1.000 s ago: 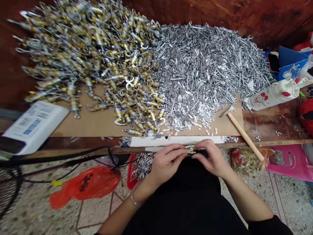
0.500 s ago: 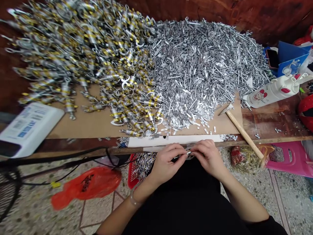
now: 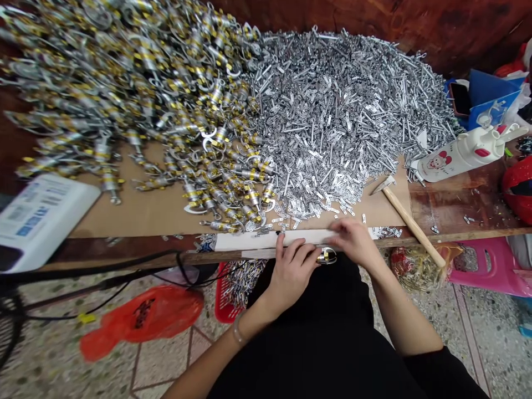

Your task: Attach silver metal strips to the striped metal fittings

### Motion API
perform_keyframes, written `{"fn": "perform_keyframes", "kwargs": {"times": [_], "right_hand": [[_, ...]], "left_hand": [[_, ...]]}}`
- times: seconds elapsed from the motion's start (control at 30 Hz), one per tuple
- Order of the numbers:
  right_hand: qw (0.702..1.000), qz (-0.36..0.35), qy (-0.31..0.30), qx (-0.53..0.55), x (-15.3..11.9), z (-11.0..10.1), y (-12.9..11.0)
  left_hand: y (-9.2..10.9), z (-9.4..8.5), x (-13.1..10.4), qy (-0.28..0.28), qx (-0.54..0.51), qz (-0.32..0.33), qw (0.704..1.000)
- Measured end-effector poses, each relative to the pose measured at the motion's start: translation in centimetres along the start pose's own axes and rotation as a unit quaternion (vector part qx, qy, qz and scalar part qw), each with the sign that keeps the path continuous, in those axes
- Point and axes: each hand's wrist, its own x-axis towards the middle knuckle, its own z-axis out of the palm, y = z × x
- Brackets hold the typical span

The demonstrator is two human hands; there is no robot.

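Observation:
At the table's front edge, my left hand (image 3: 292, 272) is closed round a silver-and-yellow metal fitting (image 3: 326, 255), whose curved end sticks out to the right of the fingers. My right hand (image 3: 353, 239) is just right of it, over the white strip (image 3: 245, 240); its fingertips point left, and whether they pinch anything is too small to tell. Behind both hands lies a big heap of small silver links and pins (image 3: 324, 122). Left of that heap is a pile of silver-and-yellow fittings (image 3: 145, 83).
A hammer (image 3: 409, 219) lies on the right, its handle past the table edge. Beyond it are a white bottle (image 3: 465, 155) and a phone (image 3: 460, 100). A white device (image 3: 54, 216) is at left. Below are a red basket (image 3: 222, 302) and a pink stool (image 3: 494, 271).
The hands have moved apart. My left hand has turned palm down with the fitting, and my right hand has lifted off it to the white strip. The view has shifted slightly.

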Motion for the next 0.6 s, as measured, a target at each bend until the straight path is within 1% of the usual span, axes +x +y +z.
{"fn": "perform_keyframes", "kwargs": {"times": [0.1,0.17,0.23,0.33,0.4,0.43,0.5,0.6], "right_hand": [[0.996,0.034,0.069,-0.045,2.7,-1.0,0.0],[0.993,0.038,0.075,-0.086,4.1,-1.4,-0.2],[0.993,0.029,0.063,-0.094,4.5,-1.7,-0.5],[0.998,-0.036,0.036,-0.036,3.1,-2.0,-0.6],[0.994,-0.104,-0.013,0.018,1.4,-1.7,-0.6],[0.989,-0.137,-0.040,0.028,0.5,-1.4,-0.5],[0.980,-0.185,-0.073,-0.002,-0.9,-0.5,-0.6],[0.973,-0.212,-0.068,-0.059,-1.7,1.1,-0.9]], "left_hand": [[0.5,-0.6,0.5,-0.029,0.008,-0.021,0.999],[0.6,-0.8,0.6,-0.027,-0.010,-0.033,0.999],[0.6,-0.7,0.5,0.000,-0.041,-0.044,0.998],[0.5,-0.5,0.2,0.032,-0.069,-0.052,0.996],[0.4,-0.3,0.0,0.039,-0.073,-0.051,0.995],[0.3,-0.2,0.0,0.041,-0.075,-0.050,0.995],[0.3,-0.1,-0.1,0.046,-0.079,-0.048,0.995],[0.2,-0.1,-0.1,0.052,-0.083,-0.044,0.994]]}}
